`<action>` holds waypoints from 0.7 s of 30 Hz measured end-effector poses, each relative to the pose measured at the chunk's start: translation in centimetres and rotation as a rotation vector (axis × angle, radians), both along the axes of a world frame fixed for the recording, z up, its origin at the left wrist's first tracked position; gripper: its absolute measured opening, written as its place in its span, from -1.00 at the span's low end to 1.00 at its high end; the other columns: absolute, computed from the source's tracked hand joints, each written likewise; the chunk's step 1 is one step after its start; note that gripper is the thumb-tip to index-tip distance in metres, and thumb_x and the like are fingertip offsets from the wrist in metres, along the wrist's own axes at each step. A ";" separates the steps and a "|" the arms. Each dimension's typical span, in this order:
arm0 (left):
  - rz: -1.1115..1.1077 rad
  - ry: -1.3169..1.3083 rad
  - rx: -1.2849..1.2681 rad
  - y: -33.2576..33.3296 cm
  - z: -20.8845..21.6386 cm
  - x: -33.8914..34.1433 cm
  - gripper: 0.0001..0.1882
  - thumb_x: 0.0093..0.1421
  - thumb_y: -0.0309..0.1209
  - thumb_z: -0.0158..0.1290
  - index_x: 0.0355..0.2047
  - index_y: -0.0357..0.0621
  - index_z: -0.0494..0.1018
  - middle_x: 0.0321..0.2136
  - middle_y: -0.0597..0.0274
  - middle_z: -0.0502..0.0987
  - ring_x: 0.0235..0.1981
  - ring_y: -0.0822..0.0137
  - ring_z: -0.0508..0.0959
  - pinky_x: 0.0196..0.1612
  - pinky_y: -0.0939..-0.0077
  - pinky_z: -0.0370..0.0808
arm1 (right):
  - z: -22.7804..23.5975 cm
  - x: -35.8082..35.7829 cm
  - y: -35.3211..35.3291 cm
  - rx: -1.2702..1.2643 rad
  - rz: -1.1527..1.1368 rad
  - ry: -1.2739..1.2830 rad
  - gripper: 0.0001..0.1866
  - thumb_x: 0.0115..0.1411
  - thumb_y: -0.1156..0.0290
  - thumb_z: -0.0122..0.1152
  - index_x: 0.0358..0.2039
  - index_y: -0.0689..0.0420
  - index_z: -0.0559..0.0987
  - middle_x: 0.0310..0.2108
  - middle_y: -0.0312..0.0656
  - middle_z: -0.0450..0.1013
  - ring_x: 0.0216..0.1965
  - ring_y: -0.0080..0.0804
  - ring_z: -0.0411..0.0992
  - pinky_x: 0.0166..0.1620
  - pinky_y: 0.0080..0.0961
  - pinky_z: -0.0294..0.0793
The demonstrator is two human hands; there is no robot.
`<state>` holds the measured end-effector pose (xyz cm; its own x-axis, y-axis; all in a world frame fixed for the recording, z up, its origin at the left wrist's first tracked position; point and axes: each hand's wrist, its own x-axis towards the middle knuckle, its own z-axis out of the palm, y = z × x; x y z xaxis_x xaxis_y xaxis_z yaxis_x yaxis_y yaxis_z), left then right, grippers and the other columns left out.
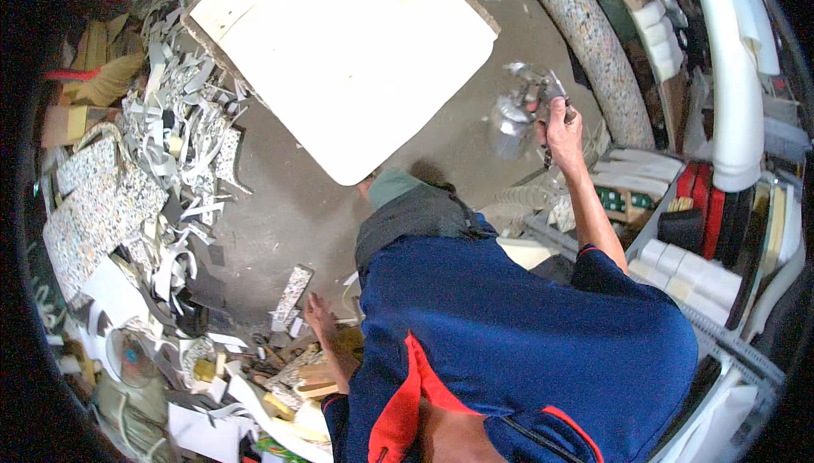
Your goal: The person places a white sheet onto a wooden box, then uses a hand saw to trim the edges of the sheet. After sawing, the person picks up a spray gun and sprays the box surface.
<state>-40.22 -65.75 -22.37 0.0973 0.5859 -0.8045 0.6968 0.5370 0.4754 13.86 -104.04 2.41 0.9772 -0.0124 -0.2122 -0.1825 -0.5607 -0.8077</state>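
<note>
My right hand [563, 134] is wrapped round the handle of a spray gun [512, 120], whose metal cup is smeared by motion. It is held out over the floor, to the right of a big white slab [348, 56] with rounded corners. Under the slab's far corners the edge of a rough board [483, 15] shows. Low beside my body hangs my left hand [320, 317], fingers loosely apart and holding nothing. Next to it lies a strip of speckled foam [292, 292].
A heap of foam offcuts [182, 115] covers the left side, with a broom [114, 80] behind it. Along the right stand a speckled foam roll [593, 47], a white roll [736, 98] and a rack with white blocks [691, 272]. Scraps and wood pieces [314, 374] lie lower left.
</note>
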 end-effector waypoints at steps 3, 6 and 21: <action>-0.299 0.003 0.173 5.3 -2.7 -10.3 -0.43 0.39 0.02 -0.05 0.01 -0.32 0.46 -0.24 0.11 0.58 -0.29 0.25 0.55 -0.34 0.25 0.46 | -2.3 -3.1 1.9 -0.042 -0.115 -0.071 -0.48 0.39 -0.05 0.02 -0.35 0.20 0.61 -0.59 -0.30 0.48 -0.64 -0.61 0.33 -0.54 -0.54 0.30; -0.322 0.079 0.062 9.0 -2.4 -9.1 -0.44 0.39 0.01 -0.05 0.01 -0.33 0.47 -0.26 0.11 0.57 -0.31 0.26 0.54 -0.34 0.26 0.47 | 0.0 -6.8 5.4 -0.042 -0.228 -0.014 -0.54 0.38 0.01 0.05 -0.36 0.20 0.58 -0.57 -0.31 0.49 -0.58 -0.61 0.36 -0.49 -0.53 0.32; -0.494 -0.089 0.071 59.9 0.3 13.8 -0.59 0.39 -0.05 -0.01 -0.11 -0.18 0.47 -0.26 0.25 0.56 -0.35 0.35 0.53 -0.44 0.48 0.44 | -2.2 -27.8 30.9 0.009 -0.672 -0.071 -0.38 0.35 -0.21 0.03 -0.28 0.19 0.62 -0.67 -0.37 0.40 -0.77 -0.65 0.23 -0.69 -0.58 0.15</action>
<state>-26.44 -5.84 -22.07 0.4429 0.5056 -0.7404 0.8148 0.1175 0.5677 -13.90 -73.18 0.21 0.7691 -0.6212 -0.1503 -0.4356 -0.3374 -0.8345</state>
